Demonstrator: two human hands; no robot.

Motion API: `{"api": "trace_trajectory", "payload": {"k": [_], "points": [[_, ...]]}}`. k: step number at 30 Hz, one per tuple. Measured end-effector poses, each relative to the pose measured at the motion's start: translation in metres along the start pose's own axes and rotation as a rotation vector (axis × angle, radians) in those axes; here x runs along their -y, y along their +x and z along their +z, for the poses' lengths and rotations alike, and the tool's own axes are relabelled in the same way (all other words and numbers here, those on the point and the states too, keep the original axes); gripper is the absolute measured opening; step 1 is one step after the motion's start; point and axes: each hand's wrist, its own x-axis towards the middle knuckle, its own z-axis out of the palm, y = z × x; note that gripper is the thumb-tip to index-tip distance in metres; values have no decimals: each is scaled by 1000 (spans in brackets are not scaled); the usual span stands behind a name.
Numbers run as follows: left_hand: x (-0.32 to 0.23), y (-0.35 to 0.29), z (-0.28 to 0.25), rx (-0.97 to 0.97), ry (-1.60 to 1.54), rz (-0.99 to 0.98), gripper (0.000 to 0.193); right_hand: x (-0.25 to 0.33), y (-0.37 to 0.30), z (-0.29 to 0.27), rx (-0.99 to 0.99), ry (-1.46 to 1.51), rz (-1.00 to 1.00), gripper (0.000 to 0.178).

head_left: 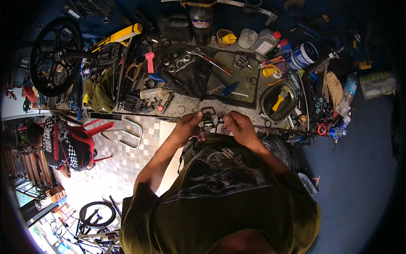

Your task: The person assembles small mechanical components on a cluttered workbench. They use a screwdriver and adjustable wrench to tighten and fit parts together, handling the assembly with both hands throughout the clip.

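Note:
Close in front of my chest, at the bench's near edge, my left hand is closed on a metal bicycle pedal. Part of the pedal is hidden behind the fingers. My right hand is just to its right, thumb and fingers pinched together; what they hold, if anything, is too small to make out. A similar pedal lies farther back on a dark mat. On and beside that mat are a wooden-handled hammer, a blue-handled tool and a black cloth.
At the right of the bench a metal basin holds a yellow brush. Bottles and a white-blue tub stand at the back. A black wheel is at the left. Behind, a person sits on a red chair.

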Motion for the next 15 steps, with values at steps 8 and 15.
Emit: {"api": "trace_trajectory", "payload": {"k": [8, 15], "points": [[2, 0, -8, 120, 526, 499, 79, -5, 5, -6, -2, 82, 140, 39], [-32, -7, 20, -12, 1003, 969, 69, 4, 10, -9, 64, 252, 152, 43]]}}
